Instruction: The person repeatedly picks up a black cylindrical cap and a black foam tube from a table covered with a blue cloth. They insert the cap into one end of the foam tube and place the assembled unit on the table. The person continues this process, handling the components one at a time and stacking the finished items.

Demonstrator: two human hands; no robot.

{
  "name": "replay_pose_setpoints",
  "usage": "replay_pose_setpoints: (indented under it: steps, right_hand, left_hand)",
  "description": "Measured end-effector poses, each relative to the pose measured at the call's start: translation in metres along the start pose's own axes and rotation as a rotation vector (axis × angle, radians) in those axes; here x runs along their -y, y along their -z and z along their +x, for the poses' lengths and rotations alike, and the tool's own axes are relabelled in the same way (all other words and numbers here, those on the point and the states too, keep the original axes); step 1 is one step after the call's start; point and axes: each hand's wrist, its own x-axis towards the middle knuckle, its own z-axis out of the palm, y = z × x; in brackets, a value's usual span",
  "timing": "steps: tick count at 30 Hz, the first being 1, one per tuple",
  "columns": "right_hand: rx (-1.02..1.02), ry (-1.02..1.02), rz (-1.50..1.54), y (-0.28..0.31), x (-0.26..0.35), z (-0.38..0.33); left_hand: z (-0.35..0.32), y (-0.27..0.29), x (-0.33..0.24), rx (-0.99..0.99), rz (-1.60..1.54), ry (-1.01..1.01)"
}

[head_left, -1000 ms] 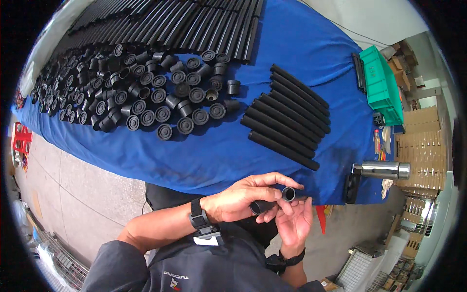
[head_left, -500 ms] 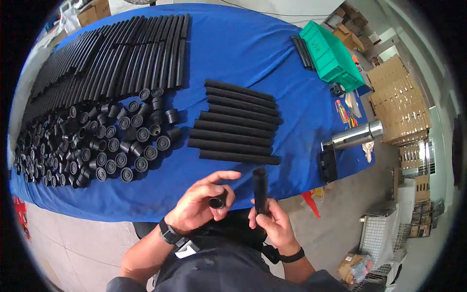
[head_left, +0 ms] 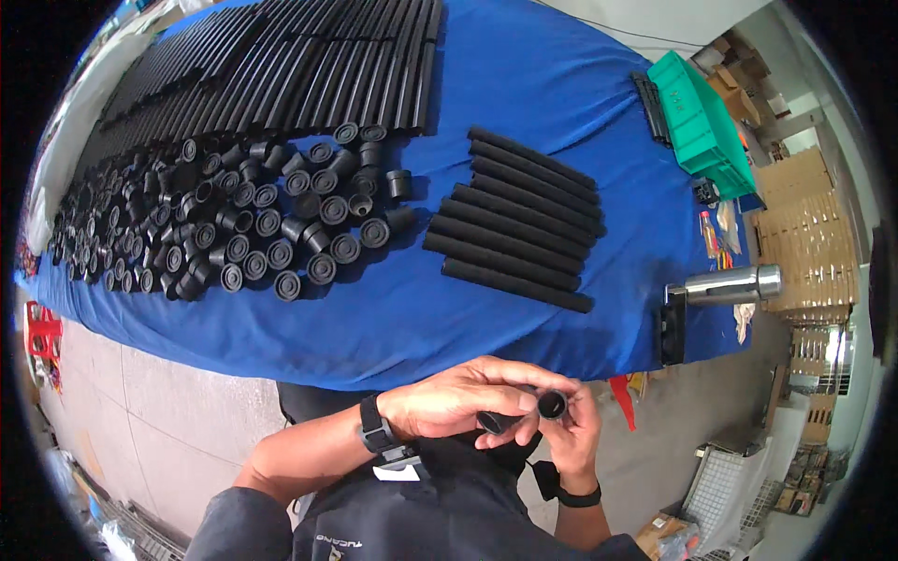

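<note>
In front of my body, just off the near edge of the blue-covered table (head_left: pixel 309 346), my two hands are close together. My left hand (head_left: pixel 449 400) is closed on a short black cap (head_left: pixel 493 424), its hollow end showing. A black tube (head_left: pixel 553 405) is gripped in my right hand (head_left: pixel 580 435), its open round end facing up; the rest is hidden by the fingers. Some left fingers reach over beside the tube's end. Beyond the hands, several black tubes (head_left: pixel 514 222) lie side by side. A heap of black caps (head_left: pixel 267 222) spreads across the left.
Long rows of black tubes (head_left: pixel 309 84) cover the far left. At the far right stands a green crate (head_left: pixel 702 126) with dark tubes beside it. A shiny metal cylinder (head_left: pixel 730 284) lies at the right beside a black block (head_left: pixel 672 327). Stacked cardboard (head_left: pixel 804 234) stands beyond.
My left hand has moved right with the cap, up to the right hand. The tube has tipped so its open end faces up at the view. The whole view has shifted.
</note>
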Motion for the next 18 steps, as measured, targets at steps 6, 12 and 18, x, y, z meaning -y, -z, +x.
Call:
replay_pose_setpoints:
  steps: [6, 12, 18]
  right_hand:
    - [-0.019, 0.029, -0.045, -0.002, -0.001, 0.002]
    - [0.204, -0.161, 0.102, -0.013, 0.033, 0.004]
    - [0.428, -0.247, 0.116, -0.032, 0.037, 0.006]
  left_hand:
    - [-0.003, -0.002, -0.005, -0.035, 0.007, -0.02]
    - [-0.007, 0.024, -0.027, -0.338, -0.241, -0.383]
    - [-0.01, 0.033, -0.032, -0.343, -0.253, -0.438]
